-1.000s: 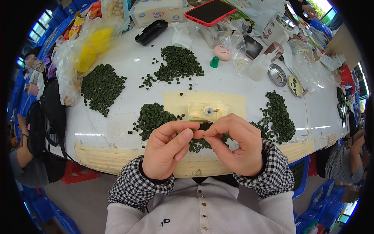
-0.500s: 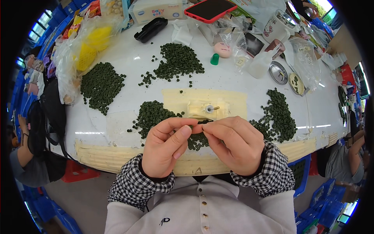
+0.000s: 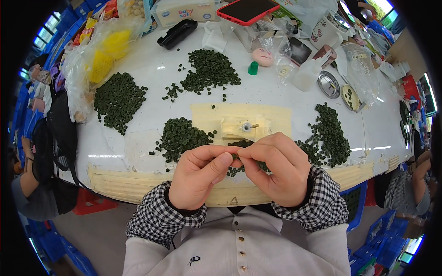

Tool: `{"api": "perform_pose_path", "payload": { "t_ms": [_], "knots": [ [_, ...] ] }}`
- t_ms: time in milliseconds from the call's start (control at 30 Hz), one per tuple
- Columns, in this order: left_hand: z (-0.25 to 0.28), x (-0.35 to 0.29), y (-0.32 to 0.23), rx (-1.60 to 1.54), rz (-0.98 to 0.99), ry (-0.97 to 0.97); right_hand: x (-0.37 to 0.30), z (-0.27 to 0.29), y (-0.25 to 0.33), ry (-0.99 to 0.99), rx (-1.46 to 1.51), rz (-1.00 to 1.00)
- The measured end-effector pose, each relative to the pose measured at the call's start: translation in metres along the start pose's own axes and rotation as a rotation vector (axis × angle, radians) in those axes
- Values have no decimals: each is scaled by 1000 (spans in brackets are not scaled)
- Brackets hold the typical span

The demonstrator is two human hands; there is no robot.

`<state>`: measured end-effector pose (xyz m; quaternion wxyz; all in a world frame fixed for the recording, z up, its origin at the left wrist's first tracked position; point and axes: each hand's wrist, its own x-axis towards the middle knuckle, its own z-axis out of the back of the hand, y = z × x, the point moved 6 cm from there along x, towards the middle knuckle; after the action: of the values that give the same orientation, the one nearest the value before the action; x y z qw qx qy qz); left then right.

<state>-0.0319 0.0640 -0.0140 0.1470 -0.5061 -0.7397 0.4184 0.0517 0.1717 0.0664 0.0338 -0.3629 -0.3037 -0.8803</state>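
My left hand (image 3: 200,175) and my right hand (image 3: 276,168) meet fingertip to fingertip over the near edge of the white table (image 3: 152,83). Between the pinched fingers sits a small dark green ring part (image 3: 235,158), mostly hidden. Just beyond the hands a pile of the same green rings (image 3: 179,135) lies to the left. A small cream fixture with a metal pin (image 3: 244,127) stands taped to the table behind the fingers. Another green pile (image 3: 329,135) lies to the right.
More green ring piles lie at far left (image 3: 117,99) and centre back (image 3: 209,71). A red phone (image 3: 246,9), black case (image 3: 177,33), tissue box, green cap (image 3: 253,68), plastic bags and a white cup (image 3: 327,30) crowd the back. Other people sit at both sides.
Both hands have stayed together at the table edge; the fingers shifted slightly around the small part.
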Motion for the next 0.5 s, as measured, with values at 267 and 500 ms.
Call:
{"api": "perform_pose_path", "payload": {
  "t_ms": [267, 500],
  "knots": [
    [2, 0, 3, -72, -3, -12, -4, -5, 6, 6, -12, 125],
    [-5, -3, 3, -234, 85, 112, -1, 2, 4, 95, 186, -25]
  ]
}}
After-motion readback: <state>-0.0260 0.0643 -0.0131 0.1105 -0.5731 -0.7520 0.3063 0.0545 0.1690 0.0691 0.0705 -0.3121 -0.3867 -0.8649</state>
